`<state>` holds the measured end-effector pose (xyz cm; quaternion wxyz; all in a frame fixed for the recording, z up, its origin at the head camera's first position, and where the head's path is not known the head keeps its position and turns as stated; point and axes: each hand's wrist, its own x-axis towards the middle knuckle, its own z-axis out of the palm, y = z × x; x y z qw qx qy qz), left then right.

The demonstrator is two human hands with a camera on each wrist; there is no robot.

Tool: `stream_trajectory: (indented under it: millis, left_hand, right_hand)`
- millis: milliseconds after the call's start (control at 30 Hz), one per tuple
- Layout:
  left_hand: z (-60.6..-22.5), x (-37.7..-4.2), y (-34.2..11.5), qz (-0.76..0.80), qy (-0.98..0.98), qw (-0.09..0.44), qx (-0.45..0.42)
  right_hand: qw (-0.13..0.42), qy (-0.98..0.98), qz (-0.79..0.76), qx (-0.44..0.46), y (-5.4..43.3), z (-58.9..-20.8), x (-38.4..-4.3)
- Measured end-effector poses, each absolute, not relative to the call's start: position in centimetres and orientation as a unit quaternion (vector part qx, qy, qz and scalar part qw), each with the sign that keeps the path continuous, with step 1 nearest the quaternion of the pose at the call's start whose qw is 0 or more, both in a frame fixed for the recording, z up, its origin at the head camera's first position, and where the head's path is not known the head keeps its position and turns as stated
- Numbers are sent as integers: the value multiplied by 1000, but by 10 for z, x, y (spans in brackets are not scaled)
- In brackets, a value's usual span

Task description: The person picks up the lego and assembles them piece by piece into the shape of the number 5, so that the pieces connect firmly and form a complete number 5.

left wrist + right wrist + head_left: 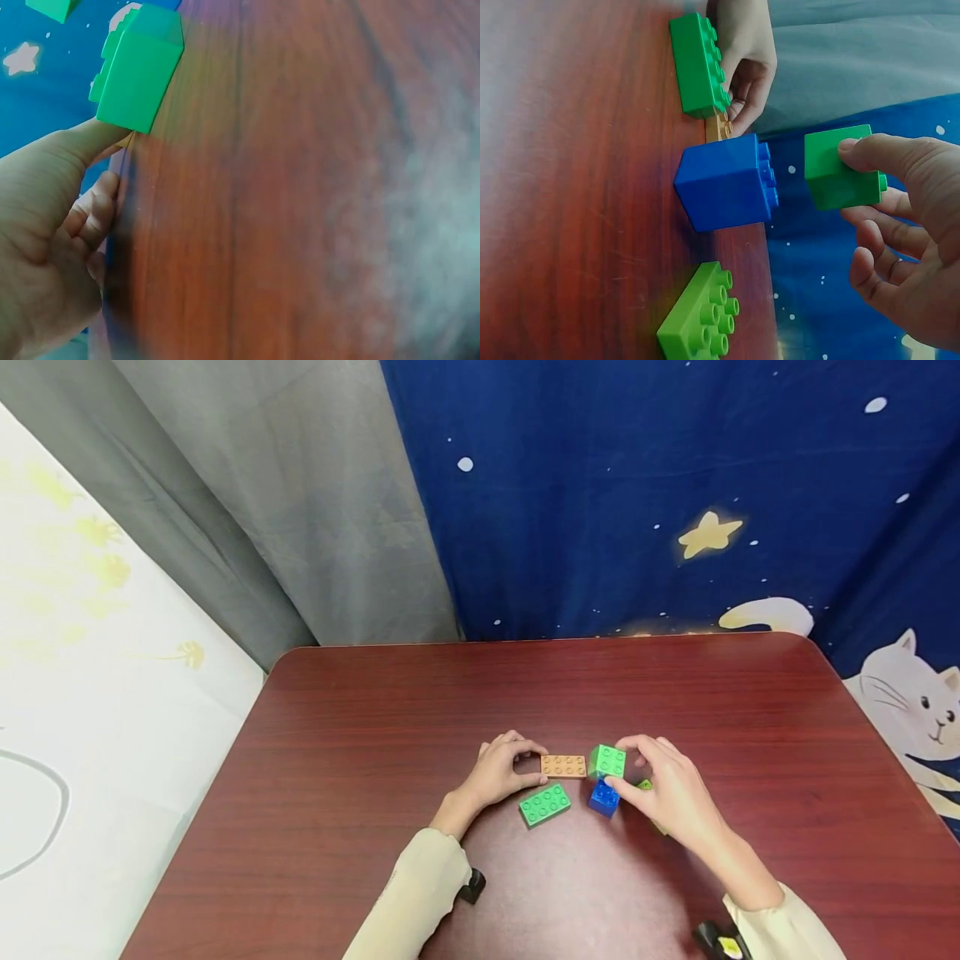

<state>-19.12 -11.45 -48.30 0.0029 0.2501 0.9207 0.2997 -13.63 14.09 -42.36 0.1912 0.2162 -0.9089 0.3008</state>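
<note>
My left hand (497, 770) pinches the left end of a flat orange building brick (563, 767) between thumb and forefinger; in the left wrist view the brick is mostly hidden. My right hand (678, 785) holds a square light-green brick (609, 761) by thumb and fingers, raised off the table in the right wrist view (840, 169). A blue brick (603, 799) stands on the table just in front of it. A long green brick (545, 806) lies near my left thumb. Partly hidden under my right hand is a lime-green brick (701, 319).
The dark red wooden table (375, 718) has rounded far corners. Behind it hang a grey curtain (300, 485) and a blue curtain (600, 485) with stars and a cat. A white patterned sheet (112, 693) hangs at the left.
</note>
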Motion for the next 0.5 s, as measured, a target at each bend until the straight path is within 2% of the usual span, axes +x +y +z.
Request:
stream_trajectory:
  millis: [500]
  left_hand:
    - [-488,-191,-114,331,912,-13,242]
  right_hand:
    - [112,-913,322,223,129,-437,-169]
